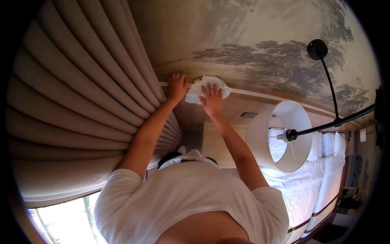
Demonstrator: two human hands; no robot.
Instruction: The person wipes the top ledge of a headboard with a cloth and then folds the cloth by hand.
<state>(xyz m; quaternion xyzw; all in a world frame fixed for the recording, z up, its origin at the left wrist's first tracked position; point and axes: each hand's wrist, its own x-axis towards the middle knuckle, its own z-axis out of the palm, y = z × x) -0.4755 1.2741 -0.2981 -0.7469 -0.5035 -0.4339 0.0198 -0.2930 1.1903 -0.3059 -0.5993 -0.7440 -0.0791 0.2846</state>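
Observation:
My right hand (212, 100) lies with spread fingers on a crumpled white cloth (198, 90), pressing it against the top of the wood wall panel (239, 105). The cloth spreads past my fingers on both sides and covers part of the pale ledge strip (260, 93). Just left of the cloth, my left hand (178, 86) rests at the same ledge, beside the curtain edge. Its fingers are slightly bent and nothing shows in them.
Pleated brown curtains (81, 81) hang close on the left. A white lampshade (260, 136) on a black arm (331, 87) juts out at right. Below are a wooden bedside table (217, 142) and a bed with white bedding (298, 183). A landscape mural (252, 53) covers the wall.

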